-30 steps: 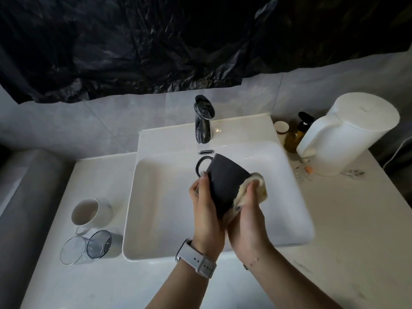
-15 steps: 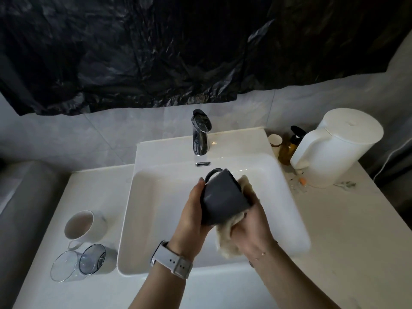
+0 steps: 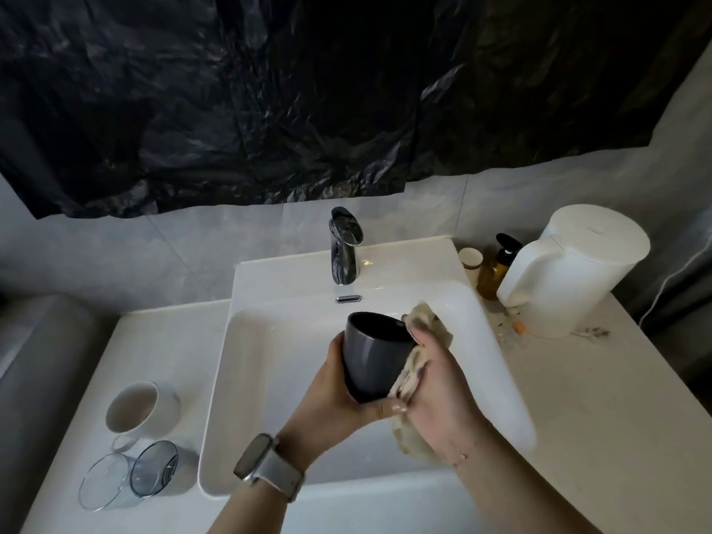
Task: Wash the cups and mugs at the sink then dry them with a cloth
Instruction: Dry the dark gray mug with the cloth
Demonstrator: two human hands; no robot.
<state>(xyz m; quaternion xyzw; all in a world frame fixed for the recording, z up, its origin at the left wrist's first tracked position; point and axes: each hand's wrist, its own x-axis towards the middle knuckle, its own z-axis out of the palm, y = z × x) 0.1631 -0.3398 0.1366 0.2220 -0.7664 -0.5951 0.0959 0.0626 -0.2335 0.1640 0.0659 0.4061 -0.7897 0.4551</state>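
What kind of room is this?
Probably a bathroom or washroom: a white basin with a chrome tap sits in a pale counter, beside a pump bottle and tiled wall.

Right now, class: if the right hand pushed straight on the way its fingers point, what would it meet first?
The right hand already presses the cloth against the dark mug, so it meets those at once; beyond lies the sink.

Your one head camera looks forward and down, close over the sink [image 3: 497, 352], taking in counter [image 3: 601, 410] and wall.
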